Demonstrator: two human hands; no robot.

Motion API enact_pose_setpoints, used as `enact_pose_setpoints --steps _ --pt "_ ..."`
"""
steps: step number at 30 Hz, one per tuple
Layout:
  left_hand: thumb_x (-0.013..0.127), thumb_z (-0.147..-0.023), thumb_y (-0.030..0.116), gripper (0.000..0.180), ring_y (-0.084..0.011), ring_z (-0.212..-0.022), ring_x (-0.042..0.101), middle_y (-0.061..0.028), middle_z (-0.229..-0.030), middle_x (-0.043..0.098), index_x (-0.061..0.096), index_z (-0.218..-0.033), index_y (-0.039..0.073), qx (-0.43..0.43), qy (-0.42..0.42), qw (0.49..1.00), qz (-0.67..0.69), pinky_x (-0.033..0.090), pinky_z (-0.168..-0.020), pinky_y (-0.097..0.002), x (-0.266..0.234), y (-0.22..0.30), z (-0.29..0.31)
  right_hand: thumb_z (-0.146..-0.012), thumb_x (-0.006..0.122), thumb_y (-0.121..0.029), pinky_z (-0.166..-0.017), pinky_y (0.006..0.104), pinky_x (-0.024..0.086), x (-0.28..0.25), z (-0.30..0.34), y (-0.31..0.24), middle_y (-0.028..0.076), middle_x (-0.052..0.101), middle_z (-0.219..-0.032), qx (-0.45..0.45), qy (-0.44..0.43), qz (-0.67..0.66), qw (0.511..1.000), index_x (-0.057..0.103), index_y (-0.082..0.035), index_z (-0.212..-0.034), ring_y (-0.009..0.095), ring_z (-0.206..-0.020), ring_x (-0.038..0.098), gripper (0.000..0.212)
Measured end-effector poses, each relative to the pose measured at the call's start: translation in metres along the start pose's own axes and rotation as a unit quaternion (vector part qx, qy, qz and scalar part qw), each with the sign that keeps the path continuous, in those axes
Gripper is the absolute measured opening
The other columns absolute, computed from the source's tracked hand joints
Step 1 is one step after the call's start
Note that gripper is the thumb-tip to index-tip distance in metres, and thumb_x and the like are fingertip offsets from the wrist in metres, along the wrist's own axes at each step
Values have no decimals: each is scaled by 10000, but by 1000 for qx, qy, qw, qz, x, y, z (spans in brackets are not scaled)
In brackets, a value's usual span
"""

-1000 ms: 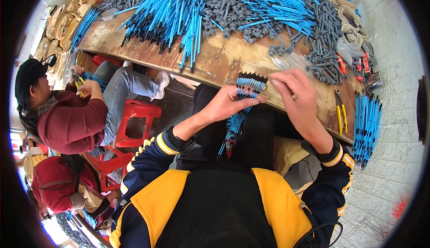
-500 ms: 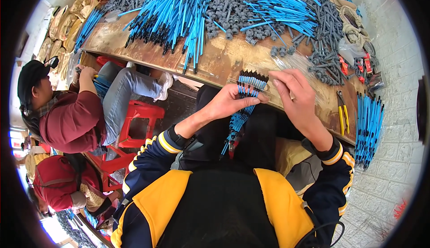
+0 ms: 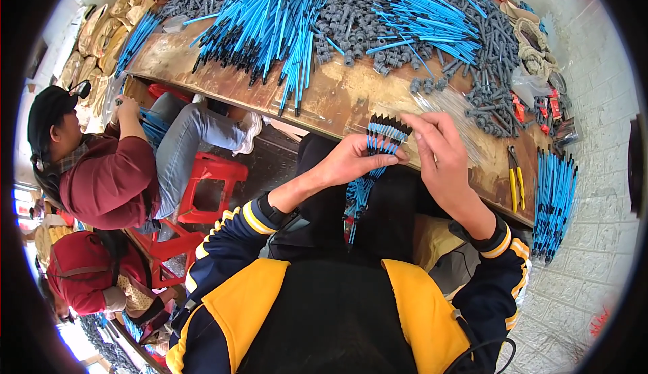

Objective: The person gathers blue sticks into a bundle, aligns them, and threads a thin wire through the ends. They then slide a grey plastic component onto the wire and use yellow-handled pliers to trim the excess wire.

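Note:
A fanned bundle of thin blue rods (image 3: 387, 131) with black tips stands in front of me, tips toward the table and the other ends hanging down over my lap. My left hand (image 3: 349, 163) is closed round it just below the tips, thumb across the near side. My right hand (image 3: 443, 150) is at the right end of the row of tips, with thumb and fingers bent together. Whatever lies between those fingertips is too small to make out. Thin clear strips (image 3: 453, 107) lie on the table beyond my right hand.
Blue rods (image 3: 260, 26) and grey plastic fittings (image 3: 347, 13) are heaped along the wooden table (image 3: 223, 80). Yellow-handled pliers (image 3: 517, 179) lie at its right edge, near more blue rods (image 3: 555, 202). At left, two people (image 3: 111, 185) sit by red stools (image 3: 212, 188).
The bundle and my left hand have shifted slightly right. My right fingers, apart from the tips before, have come in against the right end of the row.

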State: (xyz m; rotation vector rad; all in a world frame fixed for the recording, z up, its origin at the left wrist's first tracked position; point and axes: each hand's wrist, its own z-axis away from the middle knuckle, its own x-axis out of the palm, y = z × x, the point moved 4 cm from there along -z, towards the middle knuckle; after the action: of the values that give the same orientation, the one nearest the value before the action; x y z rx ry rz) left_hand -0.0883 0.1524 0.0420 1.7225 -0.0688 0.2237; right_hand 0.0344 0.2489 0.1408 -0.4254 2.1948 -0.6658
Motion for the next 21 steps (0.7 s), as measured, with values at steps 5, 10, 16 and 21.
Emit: enact_pose_setpoints --steps 5,10,16,21 --pt "634 -962 83 199 -115 -1052 634 -46 -1092 707 696 -1137 13 -5 -13 1000 -20 500 -948 -290 -1 4 1 -917 548 43 -750 323 472 -9 -4 -3 137 579 -987 -91 -16 116 989 661 -26 -1157 279 -870 586 274" --pt "630 -963 80 201 -116 -1053 634 -47 -1095 709 696 -1141 14 0 -34 999 -38 501 -949 -291 0 7 -1 -919 544 41 -742 321 467 -10 -12 3 139 575 -983 -35 -56 20 998 667 -24 -1121 282 -872 585 245" --pt "627 -965 82 200 -113 -1042 637 -43 -1096 709 697 -1140 14 4 -17 1000 -12 504 -938 -286 0 6 1 -925 541 34 -733 319 460 -12 -12 1 134 571 -979 -16 -61 4 998 674 -30 -1108 267 -872 580 235" --pt "632 -963 88 199 -109 -1033 638 -38 -1094 709 697 -1136 13 1 -2 1000 26 505 -929 -280 -2 3 2 -926 540 37 -733 316 458 -12 -8 -2 130 558 -981 -26 -64 20 997 671 -30 -1124 260 -864 574 247"
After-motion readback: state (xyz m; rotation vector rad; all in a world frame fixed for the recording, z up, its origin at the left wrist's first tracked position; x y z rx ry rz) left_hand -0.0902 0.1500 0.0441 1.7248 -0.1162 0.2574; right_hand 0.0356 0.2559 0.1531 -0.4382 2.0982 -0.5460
